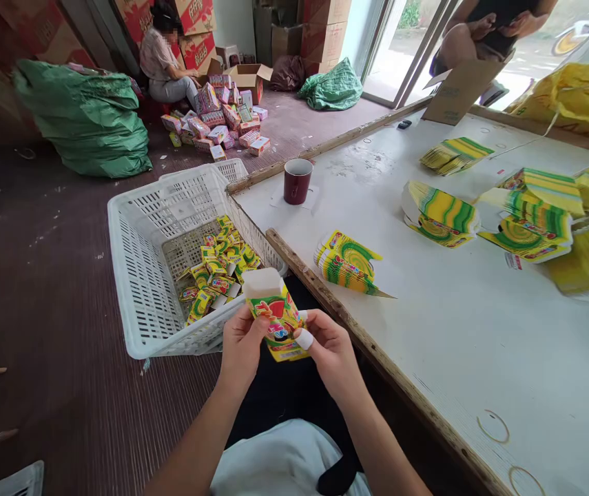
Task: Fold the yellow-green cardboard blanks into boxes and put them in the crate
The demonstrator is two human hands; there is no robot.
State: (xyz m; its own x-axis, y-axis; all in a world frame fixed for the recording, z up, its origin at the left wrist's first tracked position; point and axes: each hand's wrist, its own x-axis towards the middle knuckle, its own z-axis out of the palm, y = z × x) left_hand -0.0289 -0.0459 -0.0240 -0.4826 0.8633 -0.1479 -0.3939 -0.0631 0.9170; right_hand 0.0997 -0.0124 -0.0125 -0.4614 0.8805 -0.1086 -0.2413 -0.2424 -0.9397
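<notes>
Above my lap, a small yellow and green printed carton (276,313) with a white flap at its top is held between both hands. My left hand (242,337) pinches its left side, thumb on the front face. My right hand (326,344) grips the right edge, with white tape on the thumb and a fingertip. Just beyond the carton, a white plastic basket (142,331) holds many small yellow cartons (216,269) in a loose heap. To the right, a fanned stack of flat cartons (350,265) lies on the white table (428,331).
A maroon mug (297,182) stands at the table's far-left part. More carton stacks (457,156) lie on the right. The table has a raised wooden edge (335,303). On the floor are a green sack (85,117) and a box pile (224,117) beside a seated person (164,62).
</notes>
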